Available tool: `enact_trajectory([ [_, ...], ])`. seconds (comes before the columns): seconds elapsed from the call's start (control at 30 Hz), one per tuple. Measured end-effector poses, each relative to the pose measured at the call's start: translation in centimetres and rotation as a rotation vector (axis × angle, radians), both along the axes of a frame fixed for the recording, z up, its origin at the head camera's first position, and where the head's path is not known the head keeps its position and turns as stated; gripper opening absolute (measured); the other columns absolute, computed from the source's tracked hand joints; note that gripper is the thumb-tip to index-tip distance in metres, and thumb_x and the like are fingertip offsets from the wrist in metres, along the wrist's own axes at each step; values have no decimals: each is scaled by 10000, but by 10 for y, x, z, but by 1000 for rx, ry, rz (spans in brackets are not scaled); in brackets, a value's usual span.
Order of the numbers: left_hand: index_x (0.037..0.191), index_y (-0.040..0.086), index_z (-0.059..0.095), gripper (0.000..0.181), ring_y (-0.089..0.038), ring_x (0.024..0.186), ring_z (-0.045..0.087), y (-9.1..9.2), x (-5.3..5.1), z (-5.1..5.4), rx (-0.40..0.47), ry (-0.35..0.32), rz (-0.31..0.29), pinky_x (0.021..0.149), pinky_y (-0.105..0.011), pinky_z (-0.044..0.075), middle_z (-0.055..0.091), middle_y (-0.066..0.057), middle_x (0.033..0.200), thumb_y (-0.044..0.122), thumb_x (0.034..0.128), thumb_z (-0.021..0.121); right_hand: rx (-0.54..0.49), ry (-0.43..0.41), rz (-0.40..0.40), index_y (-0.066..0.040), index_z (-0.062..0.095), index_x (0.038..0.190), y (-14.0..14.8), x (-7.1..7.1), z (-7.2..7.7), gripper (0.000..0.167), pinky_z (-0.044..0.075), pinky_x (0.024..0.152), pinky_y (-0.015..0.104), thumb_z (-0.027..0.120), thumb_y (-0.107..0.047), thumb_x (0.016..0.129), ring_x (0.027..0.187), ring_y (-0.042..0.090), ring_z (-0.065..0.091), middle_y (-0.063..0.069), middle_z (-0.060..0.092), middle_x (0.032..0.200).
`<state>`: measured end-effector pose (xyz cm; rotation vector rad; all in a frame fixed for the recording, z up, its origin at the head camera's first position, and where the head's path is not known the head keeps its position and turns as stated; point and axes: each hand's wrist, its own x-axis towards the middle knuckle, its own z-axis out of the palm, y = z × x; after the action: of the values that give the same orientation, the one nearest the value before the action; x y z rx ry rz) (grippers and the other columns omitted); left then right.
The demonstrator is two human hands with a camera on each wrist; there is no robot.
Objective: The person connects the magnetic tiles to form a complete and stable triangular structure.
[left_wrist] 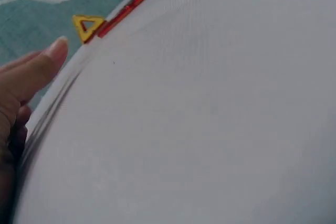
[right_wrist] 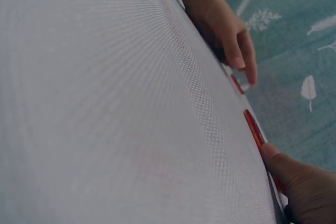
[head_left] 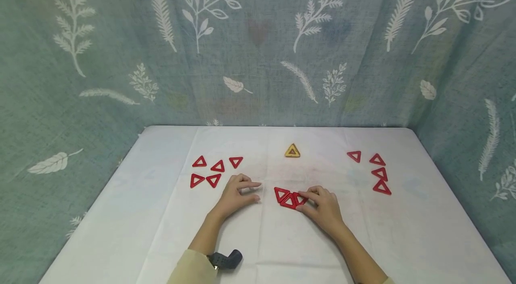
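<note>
Three hollow red triangle tiles lie edge to edge in a row on the white table, the left one [head_left: 281, 189] and the middle one [head_left: 288, 206] untouched. My right hand [head_left: 324, 210] pinches the right-hand red triangle tile [head_left: 295, 199] between thumb and fingers, partly covering it. To the left of the row, my left hand [head_left: 238, 192] is held with thumb and fingers apart and nothing between them. In the right wrist view, the red tiles [right_wrist: 253, 129] appear edge-on at the right thumb. The left wrist view shows the left thumb [left_wrist: 55, 53] away from the tiles.
A yellow triangle [head_left: 292, 156] lies behind the row. Several loose red triangles [head_left: 199, 165] are spread beyond the left hand. More red triangles [head_left: 381, 193] lie at the far right of the white table [head_left: 423, 239]. A patterned green curtain [head_left: 258, 73] hangs behind and at both sides.
</note>
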<state>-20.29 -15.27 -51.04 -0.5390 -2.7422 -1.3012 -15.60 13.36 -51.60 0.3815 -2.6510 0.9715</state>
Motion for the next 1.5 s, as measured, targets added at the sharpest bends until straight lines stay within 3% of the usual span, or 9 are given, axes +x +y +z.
enact_trajectory([
  [0.13, 1046, 234, 746, 350, -108, 960, 408, -8, 10, -2, 41, -5, 130, 802, -341, 393, 534, 97, 954, 272, 708, 829, 3, -13, -6, -179, 740, 1058, 0, 0, 0, 397, 321, 707, 316, 835, -280, 686, 806, 113, 487, -2, 597, 958],
  [0.27, 1096, 182, 727, 398, -147, 960, 425, -11, 12, -2, 53, 20, 252, 801, -355, 389, 546, 26, 981, 247, 716, 825, 8, -16, -10, -180, 739, 1060, 0, -1, -1, 392, 323, 706, 317, 831, -281, 692, 809, 115, 491, -2, 598, 959],
  [0.6, 1248, 57, 615, 538, -273, 1043, 415, -5, -10, -2, 81, 66, 519, 847, -408, 390, 517, -129, 1074, 183, 756, 794, 8, -20, -14, -181, 740, 1060, 0, -1, -1, 393, 322, 704, 317, 833, -277, 691, 790, 106, 476, -3, 596, 949],
  [0.8, 1225, 31, 624, 520, -329, 1018, 423, 3, -26, -4, -29, 195, 616, 871, -466, 335, 516, -158, 1067, 204, 762, 786, 5, -27, -11, -186, 739, 1061, 0, -1, -2, 393, 320, 711, 314, 832, -285, 692, 802, 105, 479, -6, 594, 956],
  [0.9, 1222, 60, 634, 501, -339, 1026, 421, 7, -32, -1, -116, 210, 666, 881, -499, 293, 514, -143, 1080, 248, 778, 771, 1, -25, -11, -184, 741, 1056, -1, -1, -1, 390, 317, 710, 313, 832, -285, 690, 795, 104, 476, -4, 595, 953],
  [1.03, 1278, 85, 597, 530, -334, 1064, 389, 10, -37, 4, -262, 123, 701, 896, -517, 247, 481, -136, 1141, 338, 827, 717, 5, -23, -16, -184, 742, 1053, -1, -1, 0, 390, 318, 705, 312, 833, -286, 688, 784, 99, 471, -8, 595, 945],
  [1.13, 1276, 73, 596, 519, -333, 1069, 381, 11, -39, 5, -315, 93, 693, 885, -517, 242, 472, -135, 1147, 364, 854, 680, 11, -22, -19, -182, 742, 1054, -1, -1, 1, 390, 322, 705, 313, 834, -282, 689, 787, 100, 472, -8, 595, 947],
  [1.37, 1237, 85, 630, 465, -335, 1062, 393, 10, -39, 2, -371, 108, 674, 866, -515, 248, 492, -117, 1113, 380, 877, 644, 7, -24, -18, -183, 742, 1053, -1, 0, 2, 393, 322, 704, 312, 838, -274, 684, 795, 105, 479, -4, 595, 951],
  [1.5, 1280, 87, 587, 514, -355, 1072, 388, 4, -34, 1, -361, 96, 696, 872, -519, 245, 478, -142, 1160, 395, 873, 644, 5, -35, -21, -183, 739, 1061, -3, 0, 2, 392, 325, 710, 314, 834, -274, 692, 810, 109, 482, -3, 596, 962],
])
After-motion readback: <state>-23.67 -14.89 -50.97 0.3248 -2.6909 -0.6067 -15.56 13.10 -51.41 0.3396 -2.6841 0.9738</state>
